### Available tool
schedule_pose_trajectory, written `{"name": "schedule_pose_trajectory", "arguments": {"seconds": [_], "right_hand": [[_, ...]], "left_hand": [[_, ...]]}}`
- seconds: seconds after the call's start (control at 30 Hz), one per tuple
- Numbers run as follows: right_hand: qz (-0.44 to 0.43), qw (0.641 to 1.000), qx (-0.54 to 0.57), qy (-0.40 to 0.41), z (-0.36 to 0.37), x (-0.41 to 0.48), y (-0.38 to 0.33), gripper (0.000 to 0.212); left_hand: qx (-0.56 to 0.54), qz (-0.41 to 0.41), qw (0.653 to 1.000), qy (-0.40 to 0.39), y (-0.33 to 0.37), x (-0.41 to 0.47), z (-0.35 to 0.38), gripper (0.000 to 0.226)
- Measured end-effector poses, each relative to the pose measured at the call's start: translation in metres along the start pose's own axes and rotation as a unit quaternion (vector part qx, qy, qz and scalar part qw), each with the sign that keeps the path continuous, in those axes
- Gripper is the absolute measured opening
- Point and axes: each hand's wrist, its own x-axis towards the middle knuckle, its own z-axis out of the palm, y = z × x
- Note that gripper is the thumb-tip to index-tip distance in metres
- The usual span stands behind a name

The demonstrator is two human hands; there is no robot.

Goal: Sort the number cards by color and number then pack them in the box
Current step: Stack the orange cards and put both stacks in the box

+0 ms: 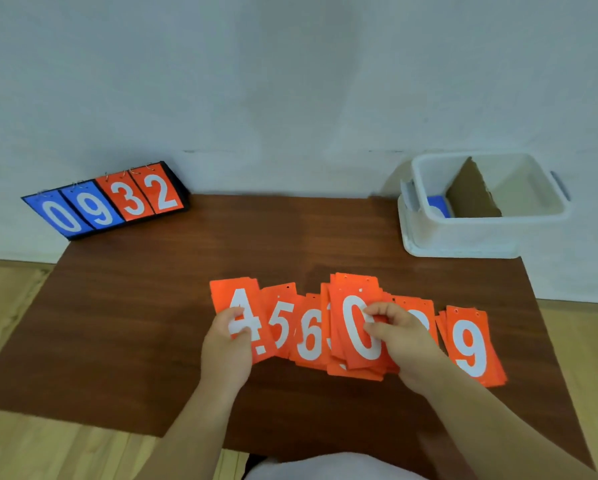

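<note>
Orange number cards lie in a row of small piles on the brown table point(135, 323). From left to right I read a 4 pile point(238, 299), a 5 card point(281, 323), a 6 card point(309, 337), a thick pile topped by a 0 card point(354, 327), a partly hidden pile point(417, 313) and a 9 pile point(470, 344). My left hand point(230, 344) pinches the lower part of the 4 pile. My right hand point(399, 332) pinches the right edge of the 0 card. A white plastic box point(464, 237) stands at the back right, with a cardboard divider point(472, 195) and a blue card point(438, 206) inside.
A flip scoreboard point(107, 202) showing blue 0 9 and orange 3 2 leans against the wall at the back left. A wooden floor point(13, 306) lies on both sides of the table. The grey wall is right behind the table's far edge.
</note>
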Motion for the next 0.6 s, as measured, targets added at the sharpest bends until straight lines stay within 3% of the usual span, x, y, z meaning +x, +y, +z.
{"name": "schedule_pose_trajectory", "arguments": {"seconds": [0.13, 0.3, 0.4, 0.6], "right_hand": [[0.043, 0.986, 0.147, -0.06, -0.01, -0.005, -0.009, 0.021], [0.063, 0.959, 0.246, -0.125, -0.015, -0.017, -0.031, 0.028], [0.048, 0.949, 0.266, -0.162, -0.008, -0.023, -0.043, 0.031], [0.017, 0.972, 0.211, -0.104, 0.031, -0.03, -0.052, 0.026]], "left_hand": [[-0.063, -0.002, 0.997, -0.052, 0.025, -0.024, 0.016, 0.037], [-0.068, 0.038, 0.991, -0.105, 0.044, -0.037, 0.025, 0.044], [-0.1, 0.055, 0.981, -0.159, 0.053, -0.038, 0.02, 0.046], [-0.174, 0.137, 0.936, -0.274, 0.062, -0.034, -0.012, 0.046]]}}
